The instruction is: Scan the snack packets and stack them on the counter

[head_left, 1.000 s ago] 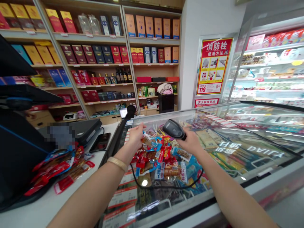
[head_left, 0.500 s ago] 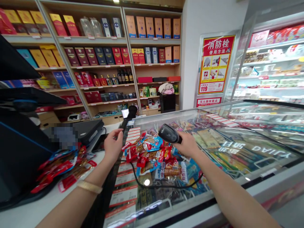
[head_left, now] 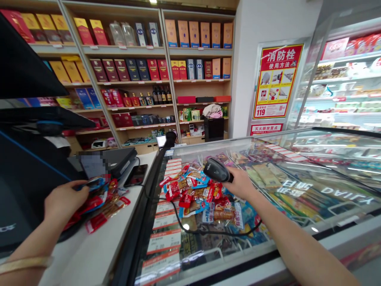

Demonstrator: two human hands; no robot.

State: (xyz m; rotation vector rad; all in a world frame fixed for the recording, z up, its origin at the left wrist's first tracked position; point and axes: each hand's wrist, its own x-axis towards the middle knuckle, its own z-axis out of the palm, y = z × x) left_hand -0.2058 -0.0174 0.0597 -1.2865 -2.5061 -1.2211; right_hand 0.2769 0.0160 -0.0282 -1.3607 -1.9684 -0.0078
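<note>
My right hand is wrapped round a black handheld scanner, held above the glass freezer lid. Below and left of the scanner lies a pile of red and blue snack packets on the glass. At the left, my left hand touches a second heap of snack packets on the white counter. Its thumb and fingers are pinched at the heap's upper edge, on a blue packet. A black cable loops over the glass in front of the pile.
A black phone lies on the counter beside a dark flat device. Black monitor equipment stands at far left. Shelves of boxes line the back, where a person's head shows. Price labels lie along the freezer's left side.
My left hand has moved left from beside the freezer pile to the heap on the counter and closed on a packet there. The view has shifted slightly; my right hand still holds the scanner.
</note>
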